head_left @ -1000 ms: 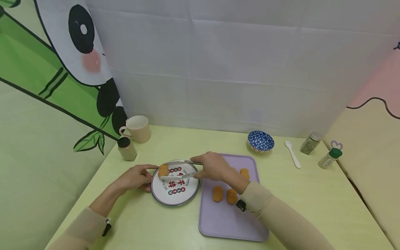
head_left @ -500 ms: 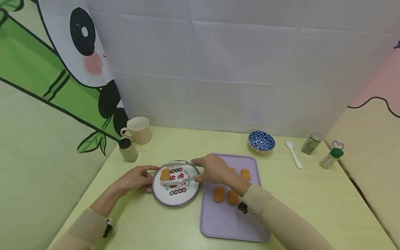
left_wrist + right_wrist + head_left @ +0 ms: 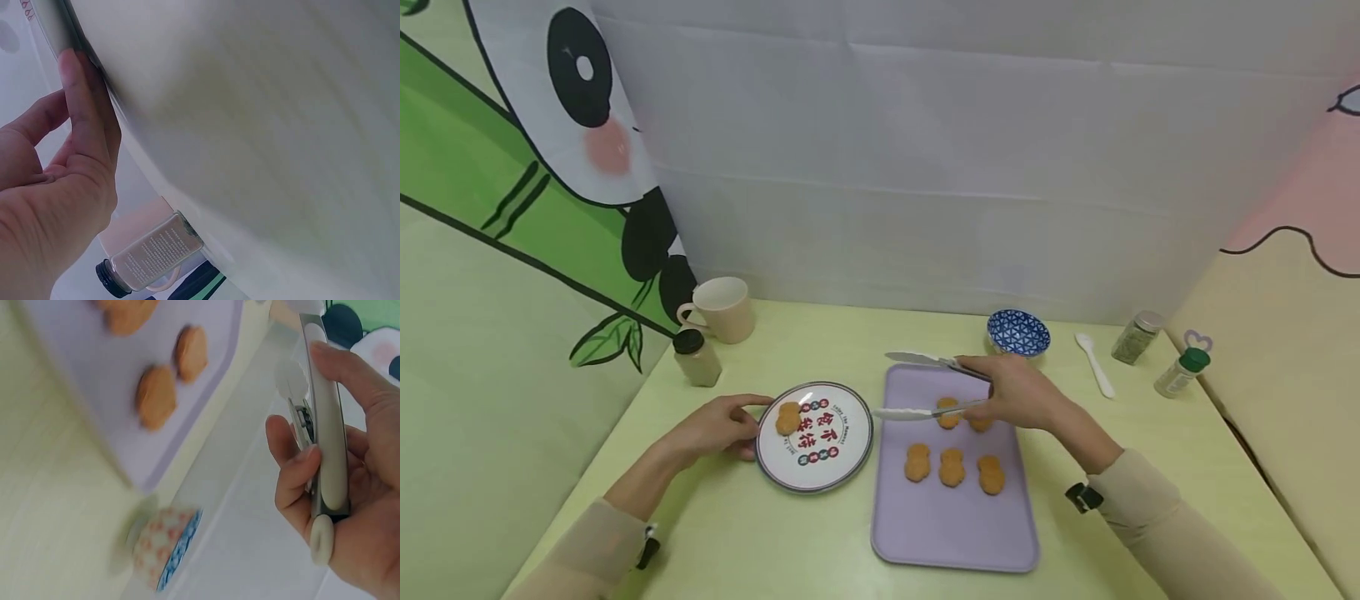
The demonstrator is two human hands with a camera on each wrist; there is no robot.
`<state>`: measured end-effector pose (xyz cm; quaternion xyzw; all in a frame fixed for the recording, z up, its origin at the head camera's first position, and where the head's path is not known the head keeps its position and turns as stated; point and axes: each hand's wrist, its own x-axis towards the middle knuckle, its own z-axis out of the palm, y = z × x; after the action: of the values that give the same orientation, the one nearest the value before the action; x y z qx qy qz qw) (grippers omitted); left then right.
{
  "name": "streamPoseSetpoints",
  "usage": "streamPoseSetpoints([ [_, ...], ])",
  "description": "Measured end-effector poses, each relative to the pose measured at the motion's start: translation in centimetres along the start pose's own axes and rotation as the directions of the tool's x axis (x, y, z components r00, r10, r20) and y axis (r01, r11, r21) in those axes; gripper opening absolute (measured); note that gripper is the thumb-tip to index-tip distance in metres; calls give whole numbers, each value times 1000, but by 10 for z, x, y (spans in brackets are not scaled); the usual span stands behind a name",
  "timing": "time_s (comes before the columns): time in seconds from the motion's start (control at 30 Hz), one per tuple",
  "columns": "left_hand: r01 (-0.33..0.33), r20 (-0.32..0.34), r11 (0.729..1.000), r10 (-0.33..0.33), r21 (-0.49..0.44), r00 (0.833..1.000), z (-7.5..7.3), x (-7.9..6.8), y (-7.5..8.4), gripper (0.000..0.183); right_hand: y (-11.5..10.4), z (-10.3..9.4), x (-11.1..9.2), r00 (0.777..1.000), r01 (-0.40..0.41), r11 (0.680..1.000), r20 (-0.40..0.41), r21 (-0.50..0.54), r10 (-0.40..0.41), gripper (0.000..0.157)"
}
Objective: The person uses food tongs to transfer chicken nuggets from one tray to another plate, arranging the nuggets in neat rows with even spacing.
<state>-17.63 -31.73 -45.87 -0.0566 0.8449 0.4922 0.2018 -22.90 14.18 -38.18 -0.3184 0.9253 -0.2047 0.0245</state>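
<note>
In the head view, my left hand (image 3: pixel 718 427) touches the left rim of a round white plate (image 3: pixel 842 460) with red and dark printed characters. The left wrist view shows fairly straight fingers (image 3: pixel 87 106) against the plate's edge. One golden-brown nugget (image 3: pixel 788 419) lies on the plate's left side. My right hand (image 3: pixel 1022 392) grips tongs (image 3: pixel 913 413) with white tips, spread apart with nothing between them, above the upper part of a purple tray (image 3: pixel 955 533). Several nuggets (image 3: pixel 952 468) lie on that tray, two partly behind the tongs and hand.
Behind the tray stands a blue-patterned bowl (image 3: pixel 1018 332). To its right are a white spoon (image 3: pixel 1095 365), a jar of dried herbs (image 3: pixel 1137 337) and a green-capped shaker (image 3: pixel 1182 372). A mug (image 3: pixel 726 310) and a black-lidded bottle (image 3: pixel 697 358) stand back left.
The tongs have let go of the nugget, which stays on the plate. My right hand has moved right with them, over the tray. My left hand keeps its place at the rim.
</note>
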Motion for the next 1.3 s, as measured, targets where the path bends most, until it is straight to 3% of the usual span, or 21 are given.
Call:
streamPoseSetpoints([
  [0.23, -2, -4, 1000, 2, -1, 1000, -6, -3, -3, 52, 38, -23, -35, 999, -7, 1000, 35, -12, 8, 74],
  [0.37, 0, -9, 1000, 0, -13, 1000, -7, -6, -7, 51, 55, -25, -44, 995, -31, 999, 92, 41, 27, 71],
  [0.53, -5, -8, 1000, 5, -20, 1000, -7, -9, -13, 52, 67, -20, -46, 993, -7, 1000, 119, 30, 4, 68],
  [0.87, -13, -6, 1000, 13, -20, 1000, -5, -9, -11, 51, 71, -16, -44, 991, 94, 995, 95, -15, -93, 59],
  [1.17, -8, -12, 1000, 7, -4, 1000, -2, -6, -6, 50, 73, -14, -48, 994, 92, 995, 56, -33, -91, 61],
  [1.3, -8, -3, 1000, 8, -8, 1000, 1, -1, -2, 50, 64, -16, -43, 996, 78, 997, 35, 2, -78, 62],
])
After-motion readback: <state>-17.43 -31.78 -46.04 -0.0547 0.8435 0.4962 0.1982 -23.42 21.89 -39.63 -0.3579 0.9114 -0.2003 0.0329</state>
